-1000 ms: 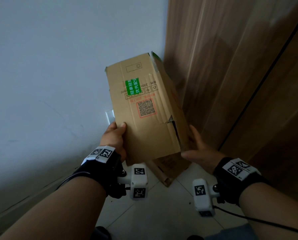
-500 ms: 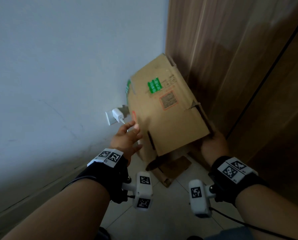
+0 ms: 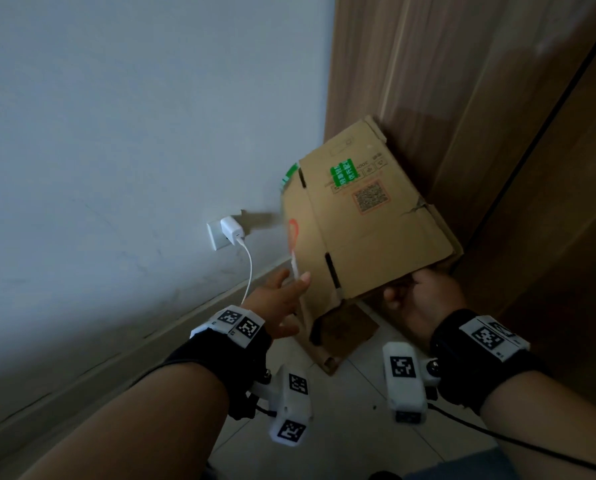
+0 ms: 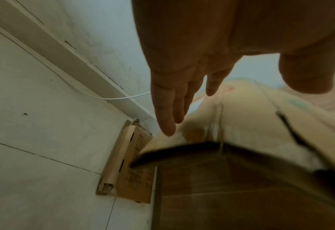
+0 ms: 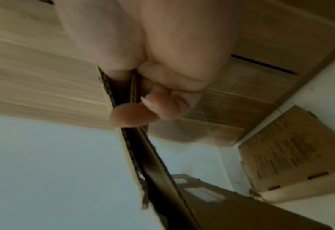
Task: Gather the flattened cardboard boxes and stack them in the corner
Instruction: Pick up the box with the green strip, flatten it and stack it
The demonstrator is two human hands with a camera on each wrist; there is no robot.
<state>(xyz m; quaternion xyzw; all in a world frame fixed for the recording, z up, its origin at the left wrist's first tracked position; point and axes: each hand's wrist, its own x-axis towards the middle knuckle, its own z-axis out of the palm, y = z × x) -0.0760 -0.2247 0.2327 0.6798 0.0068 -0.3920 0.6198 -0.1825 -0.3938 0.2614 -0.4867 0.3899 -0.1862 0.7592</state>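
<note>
The right hand [image 3: 424,299] pinched the near lower edge of the flattened cardboard box [image 3: 369,216], held tilted in the corner above another flattened box [image 4: 131,168] on the floor. The left hand [image 3: 275,299] was released, fingers straight beside it. Its long axis ran up toward the wooden panel [image 3: 462,98]. I think it should be lowered slowly, with the edges aligned.

**Three views on one corner**

My head camera looks forward and down into the corner. The left wrist camera looks along my left hand [image 4: 182,62] at the floor [image 4: 44,140]; the right looks up past my right hand [image 5: 152,62]. All share the flattened box [image 3: 376,230].
</note>
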